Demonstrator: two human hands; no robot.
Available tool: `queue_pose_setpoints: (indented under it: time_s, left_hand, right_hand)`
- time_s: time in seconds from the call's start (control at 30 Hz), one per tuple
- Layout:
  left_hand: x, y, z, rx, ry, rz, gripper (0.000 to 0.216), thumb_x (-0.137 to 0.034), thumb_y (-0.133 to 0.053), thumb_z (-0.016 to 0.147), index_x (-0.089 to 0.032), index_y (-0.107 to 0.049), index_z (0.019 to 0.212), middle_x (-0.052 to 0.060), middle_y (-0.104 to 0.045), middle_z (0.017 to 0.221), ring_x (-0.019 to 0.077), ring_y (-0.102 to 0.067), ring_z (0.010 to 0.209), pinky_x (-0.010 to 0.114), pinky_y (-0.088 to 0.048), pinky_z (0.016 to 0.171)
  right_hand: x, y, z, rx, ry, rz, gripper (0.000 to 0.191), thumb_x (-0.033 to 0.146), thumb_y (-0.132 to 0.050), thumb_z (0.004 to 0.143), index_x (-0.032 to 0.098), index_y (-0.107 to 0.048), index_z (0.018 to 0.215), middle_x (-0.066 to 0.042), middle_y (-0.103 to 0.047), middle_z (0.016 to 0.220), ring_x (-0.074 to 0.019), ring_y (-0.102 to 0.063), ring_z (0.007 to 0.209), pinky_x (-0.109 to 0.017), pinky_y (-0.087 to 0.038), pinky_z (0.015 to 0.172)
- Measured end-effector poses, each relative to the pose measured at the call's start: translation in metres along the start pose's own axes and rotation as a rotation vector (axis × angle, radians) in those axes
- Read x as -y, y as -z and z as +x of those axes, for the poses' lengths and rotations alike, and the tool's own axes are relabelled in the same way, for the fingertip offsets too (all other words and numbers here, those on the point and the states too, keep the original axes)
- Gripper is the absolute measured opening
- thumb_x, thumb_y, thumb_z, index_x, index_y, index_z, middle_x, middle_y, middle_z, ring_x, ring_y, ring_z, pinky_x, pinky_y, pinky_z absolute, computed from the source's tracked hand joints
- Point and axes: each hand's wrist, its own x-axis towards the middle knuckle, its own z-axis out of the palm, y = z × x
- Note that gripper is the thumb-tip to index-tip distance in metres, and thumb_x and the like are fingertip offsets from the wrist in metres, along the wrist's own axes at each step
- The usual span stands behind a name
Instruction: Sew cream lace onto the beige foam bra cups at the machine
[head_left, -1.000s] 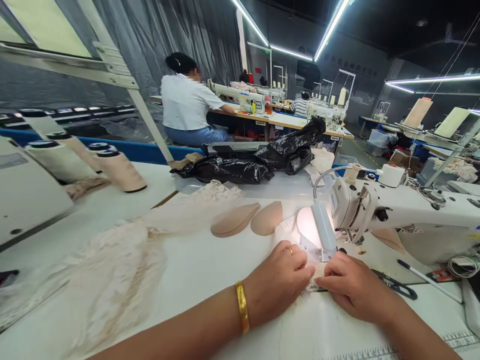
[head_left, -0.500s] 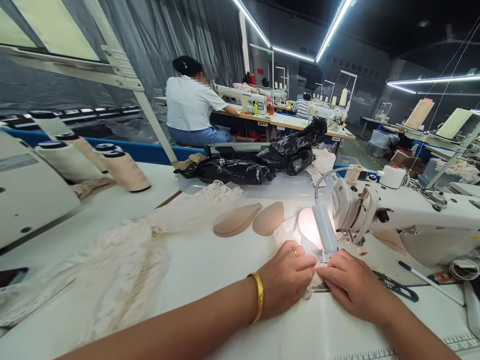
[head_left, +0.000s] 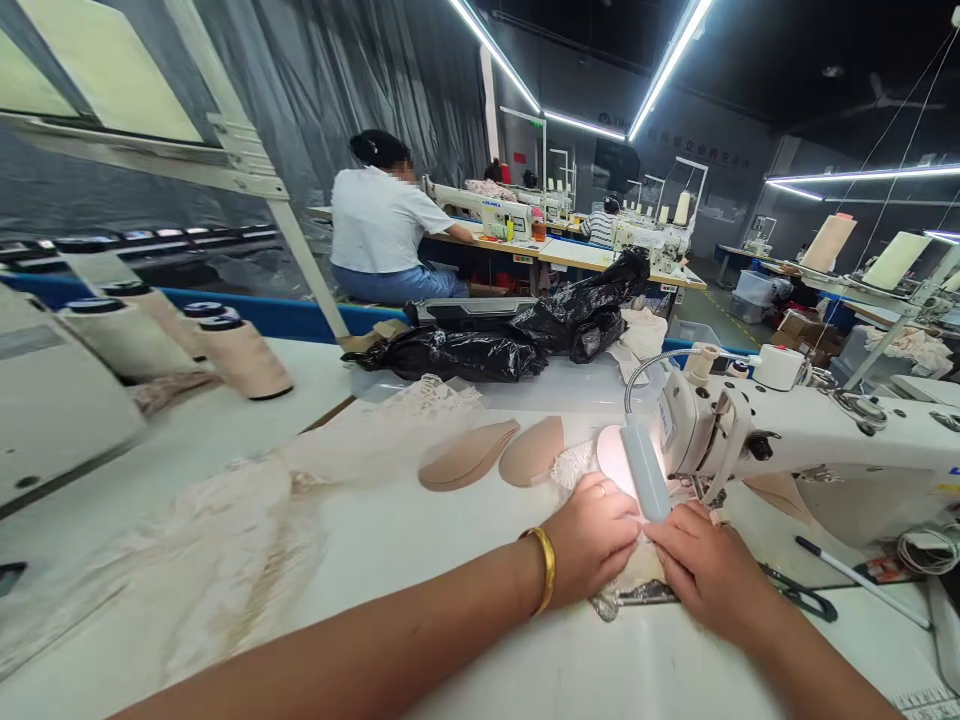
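Observation:
My left hand (head_left: pixel 597 536) has its fingers pinched on a pale, lace-edged fabric piece (head_left: pixel 576 466) in front of the sewing machine (head_left: pixel 757 425). Close beside it, my right hand (head_left: pixel 712 568) pinches the same fabric, the two sets of fingertips almost touching. A pale rounded cup piece (head_left: pixel 612 450) lies just beyond my left hand, lit by a small grey lamp (head_left: pixel 645 470). The needle area is partly hidden behind the lamp and my right hand. Left of the fabric lie two beige cup pieces, one folded-looking (head_left: pixel 466 458) and one single (head_left: pixel 531 452).
Cream lace fabric (head_left: pixel 225 540) spreads over the table's left side. Thread cones (head_left: pixel 244 358) stand behind it. A black plastic bag (head_left: pixel 465 350) lies at the back. Right of my hands are black snips (head_left: pixel 802 595) and a pen (head_left: pixel 862 580). A co-worker (head_left: pixel 390 225) sits ahead.
My left hand has moved slightly forward and right, towards the machine, with the fabric. My right hand has shifted a little forward. The camera view has tilted up slightly.

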Motion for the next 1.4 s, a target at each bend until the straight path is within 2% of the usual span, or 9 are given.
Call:
queue_pose_setpoints:
  time_s: [0.43,0.67,0.8,0.9,0.97,1.07,1.13,1.23,1.4]
  left_hand:
    - [0.001,0.000,0.006,0.060,0.062,0.012,0.024,-0.021,-0.050,0.093,-0.019,-0.056,0.070,0.001,-0.059,0.073,0.0188,-0.050,0.072,0.037,-0.039,0.086]
    - [0.003,-0.001,0.010,0.115,0.108,0.069,0.019,-0.022,-0.055,0.089,-0.018,-0.059,0.071,0.004,-0.061,0.077,0.0220,-0.054,0.078,0.041,-0.039,0.086]
    - [0.000,0.005,0.016,0.208,0.200,0.133,0.015,-0.026,-0.062,0.084,-0.018,-0.061,0.071,0.008,-0.063,0.084,0.0277,-0.057,0.086,0.045,-0.037,0.085]
    - [-0.002,0.014,0.019,0.288,0.265,0.120,0.004,-0.015,-0.062,0.079,-0.018,-0.062,0.081,0.010,-0.065,0.090,0.0302,-0.059,0.089,0.044,-0.038,0.082]
    - [-0.004,0.022,0.018,0.306,0.285,0.100,0.018,-0.005,-0.059,0.072,-0.017,-0.059,0.086,0.008,-0.066,0.089,0.0281,-0.061,0.083,0.042,-0.039,0.079]
    - [-0.016,0.040,0.006,0.274,0.273,0.035,0.033,0.001,-0.053,0.071,-0.019,-0.058,0.097,0.004,-0.068,0.089,0.0232,-0.063,0.080,0.037,-0.043,0.079]
    - [-0.029,0.053,-0.009,0.205,0.245,-0.115,0.038,0.000,-0.050,0.076,-0.021,-0.057,0.107,0.002,-0.071,0.095,0.0204,-0.065,0.087,0.034,-0.046,0.084]
    - [-0.039,0.074,-0.038,0.114,0.259,-0.278,0.046,-0.002,-0.049,0.078,-0.024,-0.057,0.117,0.002,-0.072,0.110,0.0204,-0.066,0.102,0.035,-0.047,0.094]
    - [-0.030,0.111,-0.076,0.037,0.595,-0.036,0.044,-0.011,-0.054,0.075,-0.021,-0.064,0.117,0.012,-0.070,0.124,0.0325,-0.064,0.114,0.049,-0.051,0.094]
  right_hand:
    - [0.004,0.007,0.002,-0.004,0.006,-0.105,0.028,0.008,-0.046,0.095,0.023,-0.066,0.109,-0.004,-0.059,0.085,-0.0220,-0.053,0.078,-0.029,-0.032,0.058]
    - [-0.001,0.003,0.000,-0.008,-0.029,-0.090,0.027,0.009,-0.046,0.096,0.023,-0.065,0.108,-0.004,-0.059,0.085,-0.0221,-0.056,0.080,-0.028,-0.035,0.060]
    - [-0.005,-0.001,-0.001,-0.043,-0.033,-0.049,0.027,0.012,-0.045,0.098,0.024,-0.064,0.111,-0.005,-0.061,0.087,-0.0224,-0.058,0.084,-0.028,-0.038,0.061]
    - [-0.005,-0.002,-0.001,-0.078,-0.033,0.025,0.024,0.014,-0.044,0.100,0.024,-0.065,0.105,-0.005,-0.062,0.087,-0.0218,-0.059,0.084,-0.029,-0.042,0.066]
    - [0.001,0.000,0.000,-0.067,-0.079,0.143,0.023,0.018,-0.043,0.101,0.024,-0.065,0.098,-0.004,-0.063,0.086,-0.0216,-0.058,0.084,-0.031,-0.043,0.070]
    - [0.018,0.002,0.005,0.002,-0.308,0.527,0.016,0.032,-0.047,0.102,0.024,-0.060,0.105,-0.001,-0.064,0.082,-0.0192,-0.057,0.075,-0.031,-0.043,0.067]
    - [0.034,0.003,0.010,0.027,-0.485,0.883,0.029,0.042,-0.056,0.098,0.024,-0.053,0.120,0.002,-0.065,0.081,-0.0172,-0.057,0.071,-0.029,-0.043,0.065]
    - [0.060,0.000,0.018,-0.056,-0.663,1.263,0.054,0.046,-0.074,0.084,0.021,-0.050,0.126,0.005,-0.063,0.075,-0.0149,-0.055,0.066,-0.027,-0.043,0.064]
    - [0.094,-0.013,0.019,-0.288,-0.812,1.511,0.061,0.046,-0.084,0.075,0.023,-0.054,0.123,0.006,-0.064,0.073,-0.0121,-0.053,0.061,-0.025,-0.043,0.062]
